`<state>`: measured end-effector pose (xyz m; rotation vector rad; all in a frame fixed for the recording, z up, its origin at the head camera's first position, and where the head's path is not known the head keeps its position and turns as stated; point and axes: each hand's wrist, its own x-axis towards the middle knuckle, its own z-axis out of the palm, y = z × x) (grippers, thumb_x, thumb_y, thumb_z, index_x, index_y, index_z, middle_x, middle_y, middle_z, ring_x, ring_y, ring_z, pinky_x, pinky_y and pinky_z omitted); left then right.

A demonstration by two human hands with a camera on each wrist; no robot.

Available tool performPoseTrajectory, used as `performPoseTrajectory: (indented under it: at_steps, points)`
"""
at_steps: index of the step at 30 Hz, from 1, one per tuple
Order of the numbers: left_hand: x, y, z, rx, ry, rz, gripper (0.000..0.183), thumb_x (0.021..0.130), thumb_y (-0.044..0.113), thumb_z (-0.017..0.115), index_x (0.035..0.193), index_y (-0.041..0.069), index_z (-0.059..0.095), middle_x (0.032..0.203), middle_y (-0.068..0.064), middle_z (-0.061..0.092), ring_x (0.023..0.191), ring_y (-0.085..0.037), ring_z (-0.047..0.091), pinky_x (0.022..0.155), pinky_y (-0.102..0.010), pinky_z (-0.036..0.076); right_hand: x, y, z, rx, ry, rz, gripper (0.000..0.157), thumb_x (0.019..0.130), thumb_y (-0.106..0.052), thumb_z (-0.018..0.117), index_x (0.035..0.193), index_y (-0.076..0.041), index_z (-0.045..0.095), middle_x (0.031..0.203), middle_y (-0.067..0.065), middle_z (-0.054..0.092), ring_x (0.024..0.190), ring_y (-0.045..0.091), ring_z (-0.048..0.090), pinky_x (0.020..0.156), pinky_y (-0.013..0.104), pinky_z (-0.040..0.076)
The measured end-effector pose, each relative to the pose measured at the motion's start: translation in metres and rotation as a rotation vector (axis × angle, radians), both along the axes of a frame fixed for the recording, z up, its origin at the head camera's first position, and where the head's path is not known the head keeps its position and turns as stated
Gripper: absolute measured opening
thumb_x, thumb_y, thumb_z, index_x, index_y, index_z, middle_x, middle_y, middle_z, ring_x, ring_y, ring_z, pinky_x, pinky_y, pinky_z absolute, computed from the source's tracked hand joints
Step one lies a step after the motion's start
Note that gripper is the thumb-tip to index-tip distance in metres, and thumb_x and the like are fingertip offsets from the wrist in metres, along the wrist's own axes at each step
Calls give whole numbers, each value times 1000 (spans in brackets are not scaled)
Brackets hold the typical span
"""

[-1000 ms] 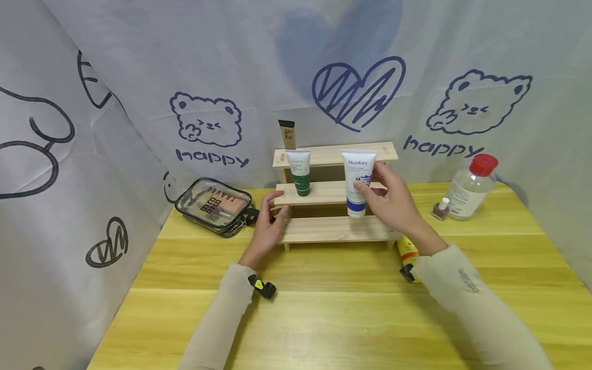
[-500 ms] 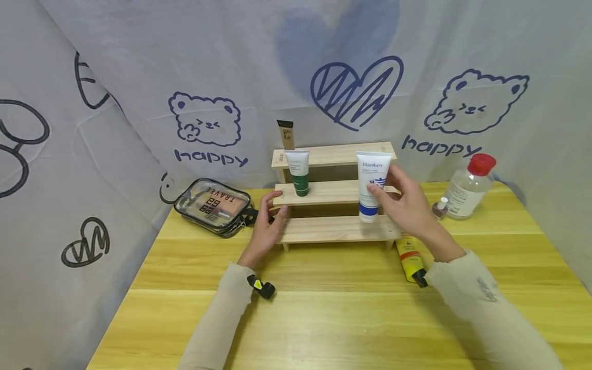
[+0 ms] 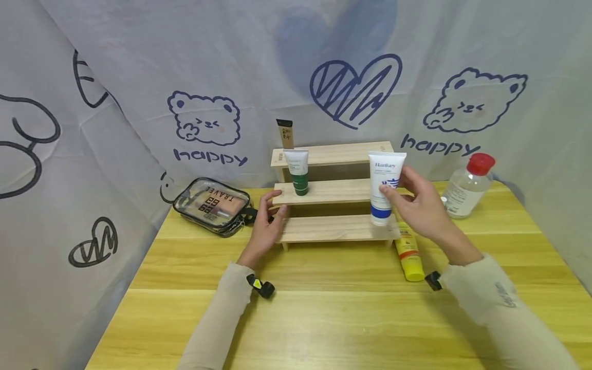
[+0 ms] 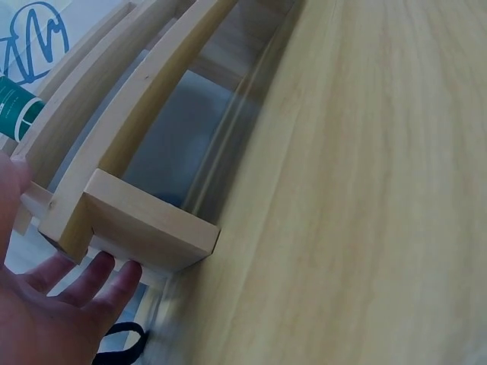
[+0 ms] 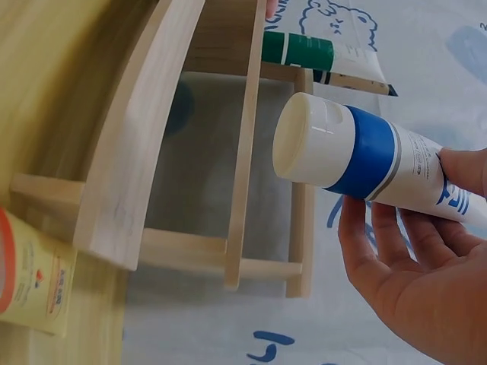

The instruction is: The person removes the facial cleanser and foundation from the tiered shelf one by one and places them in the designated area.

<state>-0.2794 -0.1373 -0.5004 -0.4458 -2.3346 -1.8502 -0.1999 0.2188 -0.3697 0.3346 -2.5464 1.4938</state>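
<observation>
My right hand point(image 3: 427, 210) pinches a white squeeze tube point(image 3: 386, 177) with a blue band, cap down, between thumb and fingers. It is near the right end of the three-tier wooden shelf point(image 3: 333, 229); in the right wrist view its cap point(image 5: 304, 141) hangs apart from the planks. At the shelf's left end, my left hand point(image 3: 264, 228) holds the wood, its fingers point(image 4: 114, 285) against the outer side. A green-and-white tube point(image 3: 299, 174) stands on the middle tier's left part. Behind it, a tan tube point(image 3: 286, 134) with a black end stands on the top tier.
A yellow tube point(image 3: 410, 257) lies on the table by the shelf's right leg. Farther right stands a clear bottle point(image 3: 467, 192) with a red cap, a small white cap point(image 3: 444, 200) beside it. Left of the shelf lies a clear travel pouch point(image 3: 213, 205). A printed cloth hangs behind.
My right hand has carried the white tube to the right and slightly down, from mid-right of the shelf to near its right end. More of the yellow tube shows. My left hand has stayed put.
</observation>
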Motion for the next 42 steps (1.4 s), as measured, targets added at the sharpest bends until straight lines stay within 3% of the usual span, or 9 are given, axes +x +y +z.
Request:
performPoseTrajectory:
  at_steps: [4,10,16,19,21,23,27,33,42]
  points:
    - [-1,-1,1,-7,-2,-5,45,116,23,57,158,22,44,158,-22,46,141,-48,59,116,-64,48,0,7,-3,3,-14,-12,58,114,-30,61,166,-12,43,153,16,62,138,35,61,102,14,54]
    - [-2,0,2,-19,-9,-6,46,116,23,56,160,20,41,160,-22,44,142,-48,57,118,-63,48,2,21,-7,46,-43,-38,58,114,-32,61,165,-11,43,153,18,61,138,38,61,111,34,58]
    - [-2,0,2,-29,-12,-13,48,116,22,55,161,19,39,161,-22,43,143,-47,57,118,-61,48,5,36,-17,55,-62,-75,57,114,-32,60,165,-10,44,154,22,60,139,42,59,92,8,49]
    - [-2,0,2,-30,-9,-10,47,116,22,55,161,19,39,160,-22,44,143,-47,57,118,-61,48,6,43,-22,61,-58,-88,57,115,-31,60,165,-8,44,154,24,60,136,43,59,88,6,45]
    - [-2,0,2,-31,-1,-7,47,116,21,55,161,18,40,159,-22,45,143,-47,58,118,-61,48,7,47,-24,66,-63,-96,58,115,-30,59,165,-7,43,156,25,58,138,45,58,96,14,51]
    - [-2,0,2,-28,5,-1,46,116,21,55,160,18,40,159,-22,45,141,-47,58,117,-60,49,8,51,-26,62,-70,-100,58,115,-29,59,165,-6,42,159,26,55,141,48,57,110,33,57]
    - [-3,1,1,-22,16,1,46,116,18,55,159,15,41,160,-20,45,139,-46,60,115,-58,50,10,57,-30,59,-83,-112,58,115,-26,59,165,-3,42,162,29,52,146,53,53,117,70,44]
    - [-4,0,0,-22,23,-2,46,116,18,55,160,15,41,163,-20,44,139,-45,61,114,-58,50,14,65,-38,106,-88,-138,55,115,-28,58,161,0,46,155,30,57,139,50,58,117,71,44]
    - [-1,0,1,-25,7,-2,47,116,19,56,160,17,41,163,-20,44,140,-45,60,114,-59,50,21,77,-47,135,-142,-143,60,116,-34,55,162,2,44,159,32,52,141,53,53,117,74,41]
